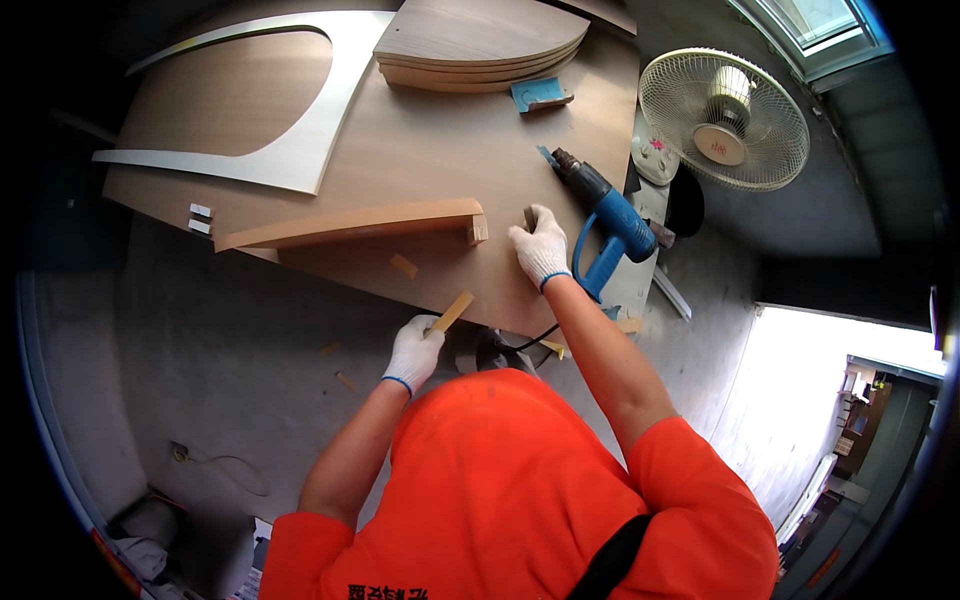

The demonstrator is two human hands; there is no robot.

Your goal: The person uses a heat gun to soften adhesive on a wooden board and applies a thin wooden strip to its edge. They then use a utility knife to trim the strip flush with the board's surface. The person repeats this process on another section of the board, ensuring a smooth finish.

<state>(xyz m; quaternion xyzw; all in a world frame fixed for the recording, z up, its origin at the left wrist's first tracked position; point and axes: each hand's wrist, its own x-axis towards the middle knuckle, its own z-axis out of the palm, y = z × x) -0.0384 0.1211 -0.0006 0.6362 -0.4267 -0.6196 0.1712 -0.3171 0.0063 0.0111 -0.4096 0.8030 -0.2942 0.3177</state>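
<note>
My left hand [414, 352], in a white knitted glove, grips a short tan strip [453, 312] just off the near edge of the wooden worktable [440, 150]. The strip points up and to the right. Over the table, my gloved right hand [541, 248] is closed around a small dark, flat piece [530, 216] whose kind I cannot make out. To the left of that hand lies a curved wooden part [360, 222] with a thick end. A small tan offcut [404, 265] rests between this part and the table edge. Just right of my right hand lies a blue heat gun [610, 220].
A white curved frame [320, 120] and a stack of curved boards [480, 40] occupy the table's far side. Blue sandpaper [538, 95] lies before the stack. A fan [725, 120] stands at the right. A black cord [535, 340] runs near the table edge.
</note>
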